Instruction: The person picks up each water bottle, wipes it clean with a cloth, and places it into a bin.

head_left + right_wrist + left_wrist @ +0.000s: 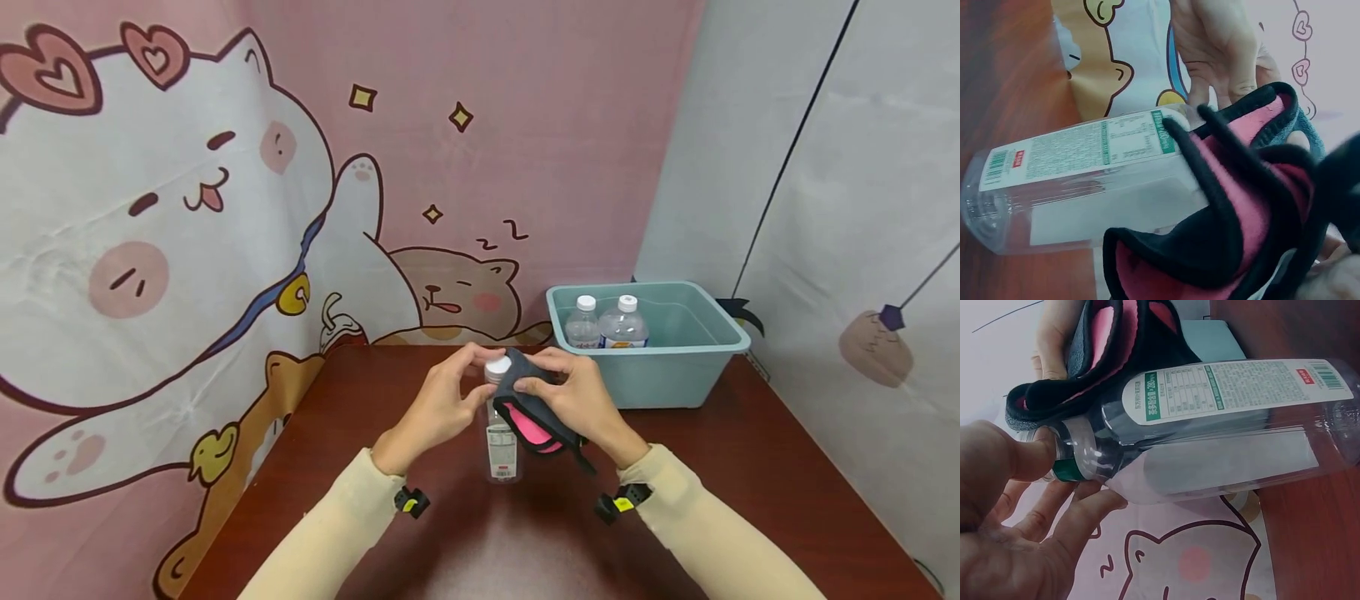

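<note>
A clear plastic bottle [502,454] with a white cap [497,365] and a printed label stands upright in front of me. My left hand [438,404] pinches it at the neck, thumb and fingers just under the cap. In the left wrist view, a green band [1067,470] shows at the neck near those fingertips. My right hand [577,396] grips a folded cloth [529,427], dark grey outside, pink inside and edged in black. The cloth lies against the bottle's neck and partly covers the cap. In the right wrist view, its folds [1235,187] hide the bottle's top.
A light blue plastic bin [660,379] sits at the back right of the brown table [360,550], with two capped clear bottles [624,323] inside. A cartoon-printed curtain [525,125] hangs behind the table. Both wrists wear black straps [411,502].
</note>
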The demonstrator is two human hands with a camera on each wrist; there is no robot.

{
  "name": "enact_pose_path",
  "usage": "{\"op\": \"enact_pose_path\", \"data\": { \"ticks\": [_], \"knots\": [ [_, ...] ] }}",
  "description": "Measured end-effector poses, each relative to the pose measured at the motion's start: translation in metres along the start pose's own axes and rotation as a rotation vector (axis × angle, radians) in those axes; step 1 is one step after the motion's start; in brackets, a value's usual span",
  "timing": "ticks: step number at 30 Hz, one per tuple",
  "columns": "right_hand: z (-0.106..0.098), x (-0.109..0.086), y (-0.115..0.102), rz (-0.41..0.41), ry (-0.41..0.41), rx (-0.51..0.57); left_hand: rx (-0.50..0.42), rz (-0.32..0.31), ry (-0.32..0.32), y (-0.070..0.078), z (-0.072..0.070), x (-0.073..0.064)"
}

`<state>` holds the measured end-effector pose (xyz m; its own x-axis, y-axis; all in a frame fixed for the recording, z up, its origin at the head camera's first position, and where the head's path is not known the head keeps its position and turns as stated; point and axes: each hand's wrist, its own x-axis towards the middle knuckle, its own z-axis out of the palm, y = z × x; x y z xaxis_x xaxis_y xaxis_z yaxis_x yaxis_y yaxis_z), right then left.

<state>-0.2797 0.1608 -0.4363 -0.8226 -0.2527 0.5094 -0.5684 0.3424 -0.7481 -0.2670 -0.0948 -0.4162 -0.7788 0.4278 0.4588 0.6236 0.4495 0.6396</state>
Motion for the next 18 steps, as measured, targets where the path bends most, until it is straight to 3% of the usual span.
{"op": "enact_pose_path", "data": {
  "ticks": [18],
  "knots": [
    [-0.013, -0.008, 0.000, 0.033, -0.003, 0.001, 0.028, 0.013, -0.047, 0.006, -0.007, 0.003]
  ]
}}
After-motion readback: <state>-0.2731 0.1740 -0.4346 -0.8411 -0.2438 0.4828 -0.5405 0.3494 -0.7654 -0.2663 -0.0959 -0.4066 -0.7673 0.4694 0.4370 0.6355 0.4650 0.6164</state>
